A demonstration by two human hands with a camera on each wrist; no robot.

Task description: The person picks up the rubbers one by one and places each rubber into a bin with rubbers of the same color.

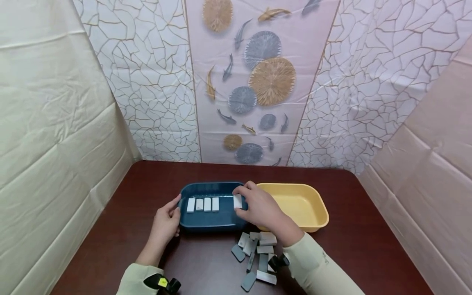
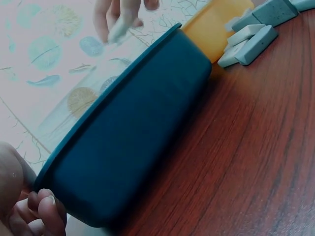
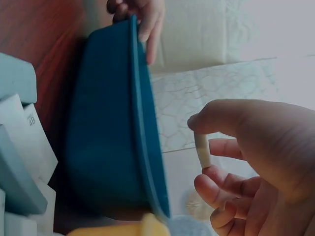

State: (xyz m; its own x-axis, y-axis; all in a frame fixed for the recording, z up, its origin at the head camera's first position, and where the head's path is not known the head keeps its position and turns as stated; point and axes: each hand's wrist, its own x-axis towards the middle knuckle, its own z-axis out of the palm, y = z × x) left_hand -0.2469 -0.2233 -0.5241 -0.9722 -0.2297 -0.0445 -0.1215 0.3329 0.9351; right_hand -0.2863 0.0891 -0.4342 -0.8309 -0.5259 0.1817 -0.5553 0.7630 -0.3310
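My right hand [image 1: 259, 205] pinches a white eraser [image 1: 237, 201] between thumb and fingertips, over the right end of a dark blue tray [image 1: 212, 224]. In the right wrist view this eraser [image 3: 202, 150] is seen edge-on, held above the tray's rim. At the tray's left end, my left hand [image 1: 166, 219] grips the rim; the left wrist view shows curled fingers [image 2: 51, 214] against the tray's outer corner. Inside the tray, several white erasers [image 1: 199, 204] lie in a row towards the left. A loose pile of white and grey erasers [image 1: 263, 262] lies in front, below my right forearm.
A yellow tray [image 1: 321, 209] stands right beside the blue one, partly behind my right hand. Both stand on a dark red-brown wooden table [image 1: 110, 237]. Patterned cloth [image 1: 158, 102] hangs behind the table, with pale cloth [image 1: 48, 143] along both sides.
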